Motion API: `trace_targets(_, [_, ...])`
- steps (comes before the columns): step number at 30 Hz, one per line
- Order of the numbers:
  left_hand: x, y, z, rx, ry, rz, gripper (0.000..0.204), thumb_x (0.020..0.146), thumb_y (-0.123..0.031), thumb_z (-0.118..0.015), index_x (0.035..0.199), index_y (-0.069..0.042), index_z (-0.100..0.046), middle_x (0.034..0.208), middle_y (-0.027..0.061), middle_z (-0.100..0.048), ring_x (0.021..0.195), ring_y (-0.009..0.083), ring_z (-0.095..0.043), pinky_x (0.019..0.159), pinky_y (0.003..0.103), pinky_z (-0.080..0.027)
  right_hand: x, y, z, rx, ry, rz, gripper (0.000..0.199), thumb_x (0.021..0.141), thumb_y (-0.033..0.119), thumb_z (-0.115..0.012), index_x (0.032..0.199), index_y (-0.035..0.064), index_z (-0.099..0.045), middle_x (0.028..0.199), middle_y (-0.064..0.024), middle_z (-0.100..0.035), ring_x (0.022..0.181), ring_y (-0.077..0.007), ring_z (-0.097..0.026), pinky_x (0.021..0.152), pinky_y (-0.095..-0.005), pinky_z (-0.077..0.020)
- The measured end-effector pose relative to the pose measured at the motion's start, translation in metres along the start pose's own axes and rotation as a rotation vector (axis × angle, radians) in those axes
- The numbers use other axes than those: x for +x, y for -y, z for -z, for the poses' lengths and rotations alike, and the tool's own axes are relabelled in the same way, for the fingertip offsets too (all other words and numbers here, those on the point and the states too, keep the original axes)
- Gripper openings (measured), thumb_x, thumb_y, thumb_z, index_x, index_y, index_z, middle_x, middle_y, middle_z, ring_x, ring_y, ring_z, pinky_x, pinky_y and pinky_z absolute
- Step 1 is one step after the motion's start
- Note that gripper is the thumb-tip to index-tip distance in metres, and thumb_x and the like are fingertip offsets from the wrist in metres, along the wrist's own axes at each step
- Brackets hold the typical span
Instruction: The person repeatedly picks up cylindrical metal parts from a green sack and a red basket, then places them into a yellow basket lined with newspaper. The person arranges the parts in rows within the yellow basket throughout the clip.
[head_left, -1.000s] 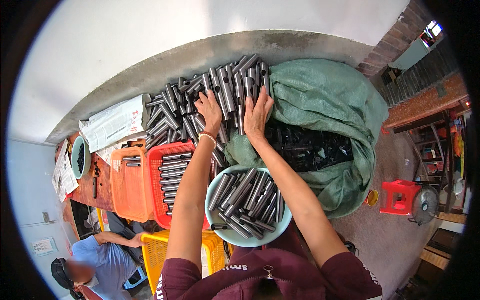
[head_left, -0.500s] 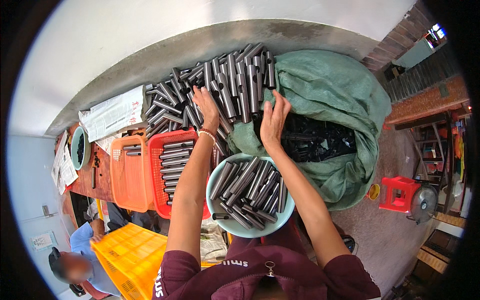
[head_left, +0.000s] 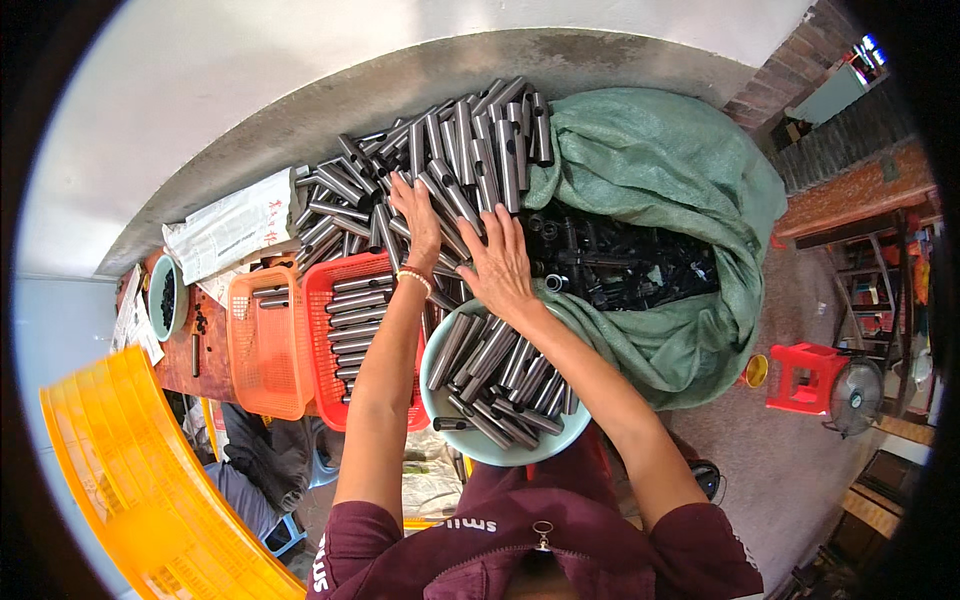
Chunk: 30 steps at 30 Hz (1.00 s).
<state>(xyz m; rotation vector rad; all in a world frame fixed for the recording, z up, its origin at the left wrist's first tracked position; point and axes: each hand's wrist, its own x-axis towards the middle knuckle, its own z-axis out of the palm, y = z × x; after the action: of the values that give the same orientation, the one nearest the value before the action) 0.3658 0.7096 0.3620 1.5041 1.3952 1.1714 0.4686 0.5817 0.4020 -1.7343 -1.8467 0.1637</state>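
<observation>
A heap of dark grey metal tubes (head_left: 465, 150), several with a round hole in the side, lies against the wall. My left hand (head_left: 418, 222), a beaded bracelet at its wrist, rests on the heap's near side with fingers stretched. Beside it my right hand (head_left: 500, 262) lies on the tubes, fingers extended and apart. Neither hand grips a tube. Under my forearms, a pale blue basin (head_left: 470, 457) holds many such tubes. An open green woven sack (head_left: 650, 130) full of black parts sits to the right of the heap.
Left of the basin are a red basket (head_left: 352, 268) with tubes and an orange basket (head_left: 262, 350). Further left is a small bowl (head_left: 160, 300) of black pieces. A yellow crate (head_left: 150, 490) fills the lower left. A red stool (head_left: 803, 378) and fan (head_left: 856, 395) stand right.
My right hand has moved left, from the sack's edge onto the tubes near my left hand. The yellow crate has swung up and left, hiding the person who held it.
</observation>
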Motion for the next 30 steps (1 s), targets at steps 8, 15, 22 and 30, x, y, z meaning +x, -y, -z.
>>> trace_targets(8, [-0.016,-0.012,0.016,0.044,0.235,-0.017,0.070,0.094,-0.045,-0.023,0.138,0.005,-0.001,0.145,0.0202,0.005,0.135,0.0294,0.008,0.109,0.036,0.000,0.014,-0.009,-0.029,-0.332,-0.033,0.032,0.061,0.077,0.027,-0.063,0.132,0.0192,-0.037,0.130,-0.0120,-0.033,0.128,-0.0339,-0.021,0.095,-0.0580,-0.0272])
trace_targets(15, [-0.060,0.004,0.025,0.270,0.272,-0.209,0.062,0.088,-0.015,-0.035,0.135,0.011,-0.003,0.142,0.0301,0.004,0.133,0.0397,0.005,0.109,0.040,-0.005,-0.001,-0.007,-0.022,-0.191,-0.054,0.034,0.057,0.077,0.022,-0.062,0.130,0.0169,-0.040,0.131,-0.0129,-0.034,0.128,-0.0339,-0.023,0.098,-0.0579,-0.0233])
trace_targets(22, [-0.063,0.016,0.017,0.394,0.236,-0.310,0.069,0.083,-0.005,-0.049,0.135,0.010,-0.006,0.139,0.0322,-0.005,0.130,0.0443,-0.011,0.108,0.041,-0.014,-0.012,-0.001,-0.007,-0.083,-0.077,0.028,0.055,0.078,0.020,-0.061,0.129,0.0133,-0.041,0.131,-0.0130,-0.033,0.129,-0.0325,-0.023,0.103,-0.0524,-0.0209])
trace_targets(30, [-0.067,0.020,0.029,0.437,0.226,-0.287,0.069,0.084,-0.008,-0.051,0.135,0.009,-0.008,0.136,0.0315,-0.013,0.128,0.0428,-0.017,0.107,0.040,-0.016,-0.056,0.009,0.099,0.417,-0.390,-0.203,0.046,0.076,0.009,-0.061,0.120,0.0049,-0.049,0.117,-0.0156,-0.042,0.107,-0.0279,-0.046,0.087,-0.0399,-0.0425])
